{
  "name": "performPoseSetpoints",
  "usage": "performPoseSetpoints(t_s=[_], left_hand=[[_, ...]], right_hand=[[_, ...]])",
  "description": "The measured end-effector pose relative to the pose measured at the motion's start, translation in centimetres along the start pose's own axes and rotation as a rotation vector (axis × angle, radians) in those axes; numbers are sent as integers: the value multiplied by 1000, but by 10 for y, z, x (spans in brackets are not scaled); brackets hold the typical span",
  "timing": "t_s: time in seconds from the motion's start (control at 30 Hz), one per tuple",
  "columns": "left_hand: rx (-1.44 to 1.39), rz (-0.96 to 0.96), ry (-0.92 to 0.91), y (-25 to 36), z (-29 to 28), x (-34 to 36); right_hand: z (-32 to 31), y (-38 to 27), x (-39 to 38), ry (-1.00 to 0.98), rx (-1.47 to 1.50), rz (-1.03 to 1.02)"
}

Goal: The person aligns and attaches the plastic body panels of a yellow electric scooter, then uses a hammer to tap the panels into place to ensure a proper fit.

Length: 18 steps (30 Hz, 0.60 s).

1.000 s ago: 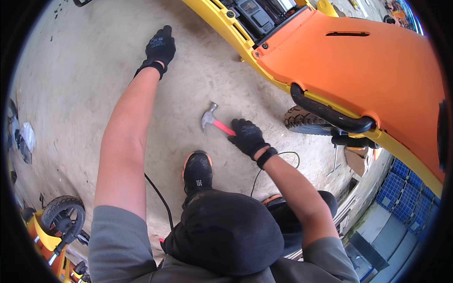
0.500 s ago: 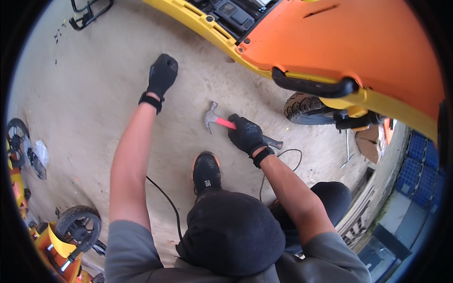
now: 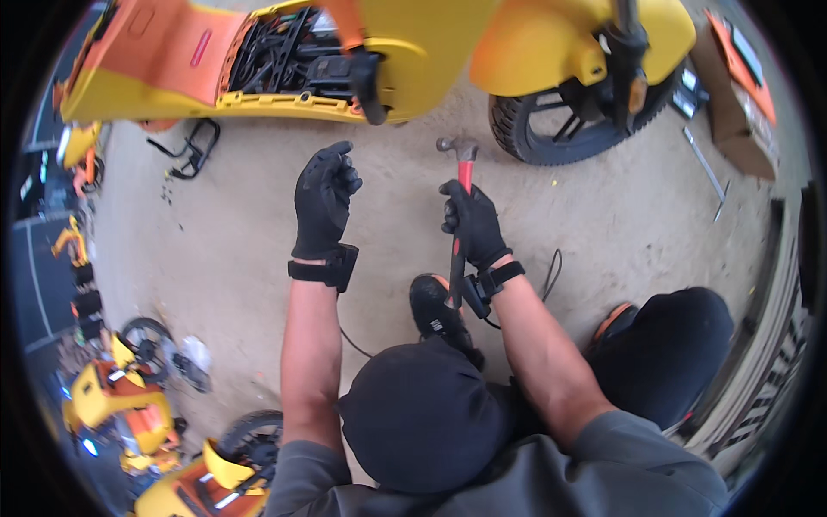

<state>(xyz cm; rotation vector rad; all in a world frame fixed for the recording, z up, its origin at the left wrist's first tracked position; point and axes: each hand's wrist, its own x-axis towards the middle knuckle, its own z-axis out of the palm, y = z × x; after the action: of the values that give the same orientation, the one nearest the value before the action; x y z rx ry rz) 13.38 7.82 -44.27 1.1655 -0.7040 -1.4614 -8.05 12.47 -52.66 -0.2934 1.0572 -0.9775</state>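
My right hand, in a black glove, is closed around a claw hammer. The hammer's steel head points forward and its red and black handle runs back past my wrist. To the left, my left hand, also black-gloved, is raised with its fingers curled in. Whatever lies between those fingertips is too small to make out. Ahead stands a yellow and orange motor scooter, its body opened over dark wiring and parts. The scooter's front wheel is just right of the hammer head.
A black tube bracket lies on the concrete floor at far left. Right of the wheel are a long metal tool and a cardboard box. More yellow vehicles stand at lower left. A thin black cable loops near my right wrist.
My view has turned, bringing more of the scooter in. The hammer has swung from pointing left to pointing forward. My left hand has turned, and its curled fingers now show.
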Motion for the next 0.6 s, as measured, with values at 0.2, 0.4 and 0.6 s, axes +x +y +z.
performPoseSetpoints(t_s=[0.2, 0.4, 0.6], left_hand=[[611, 256, 163, 14, 53, -12], [1376, 704, 181, 16, 78, 2], [970, 600, -3, 4, 86, 33]], right_hand=[[17, -11, -18, -231, 563, -10], [41, -32, -45, -291, 948, 114], [39, -51, -58, -501, 1138, 152]])
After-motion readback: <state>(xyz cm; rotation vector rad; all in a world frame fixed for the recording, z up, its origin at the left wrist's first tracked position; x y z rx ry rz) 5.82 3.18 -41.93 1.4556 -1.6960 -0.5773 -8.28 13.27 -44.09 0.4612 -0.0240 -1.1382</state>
